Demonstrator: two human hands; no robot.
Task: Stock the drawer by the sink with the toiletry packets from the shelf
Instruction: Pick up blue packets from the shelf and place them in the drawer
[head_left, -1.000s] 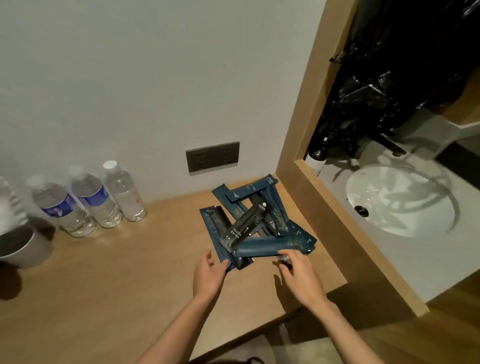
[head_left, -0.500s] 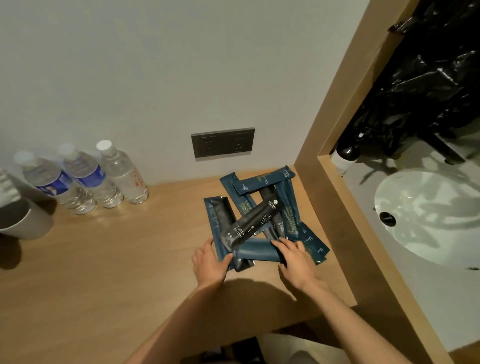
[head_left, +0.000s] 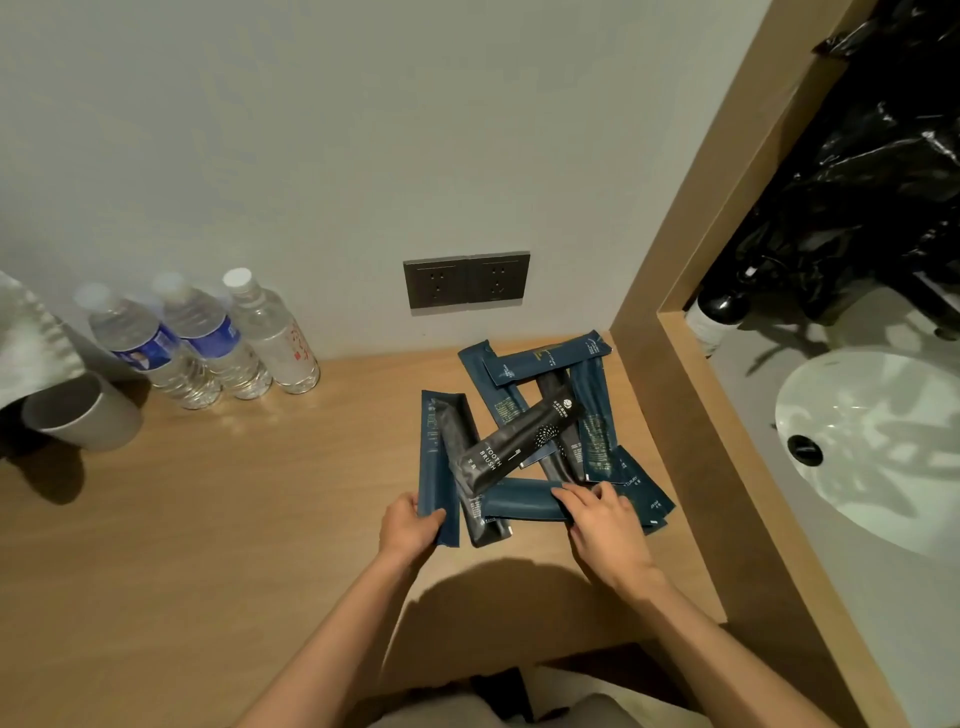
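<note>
Packets (head_left: 519, 447) lie criss-crossed in a heap on the shelf (head_left: 234, 519), near the sink (head_left: 883, 447). The left hand (head_left: 408, 527) pinches the leftmost packet (head_left: 434, 457) at its near end. The right hand (head_left: 608, 525) lays straight fingers (head_left: 571, 496) on the heap's near edge, probably to gather it.

Toiletry packets (head_left: 592, 441) lie heaped on the shelf (head_left: 260, 519) by its right edge, toward the rear right corner, with a toothbrush packet (head_left: 519, 444) crosswise on top. Three bottles (head_left: 208, 343) stand along the rear edge, left of the heap; a cup (head_left: 83, 415) further left. Wall socket (head_left: 466, 280) behind the heap. Sink (head_left: 878, 447) right of the partition (head_left: 691, 415).
</note>
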